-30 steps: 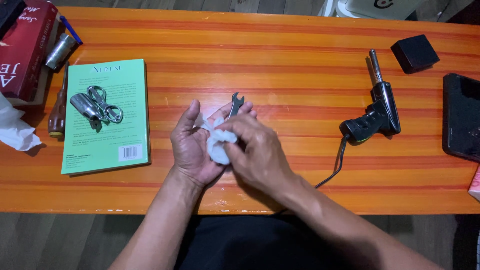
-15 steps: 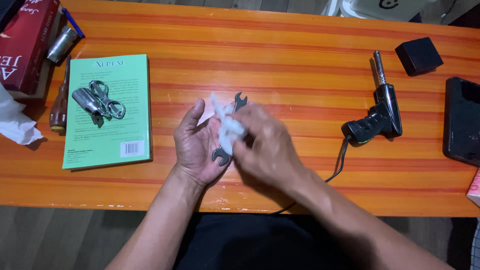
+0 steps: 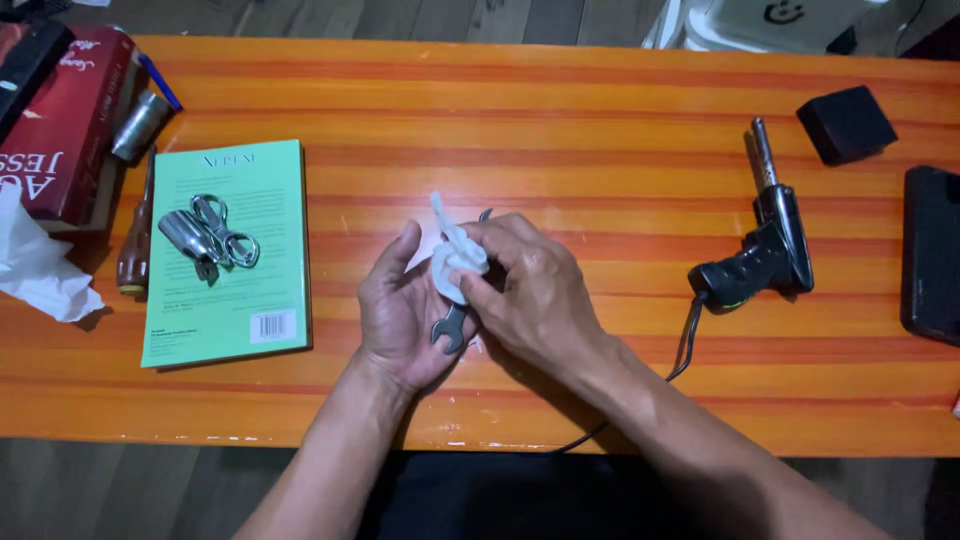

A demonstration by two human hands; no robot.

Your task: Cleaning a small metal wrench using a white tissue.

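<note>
1. The right hand had drawn the crumpled white tissue back up the small grey double-ended spanner, so the lower open end showed bare again; the wiping looked well along.
2. The left hand lay palm-up and loosely cupped, cradling the spanner across its fingers, above the striped orange wooden surface.
3. The right hand was pinched shut on the tissue, wrapped round the spanner's shank.
4. A second earlier the tissue had sat lower, hiding the shank's near end.
5. Beyond the right hand lay a black soldering gun; beyond the left, a green paperback book.
</note>
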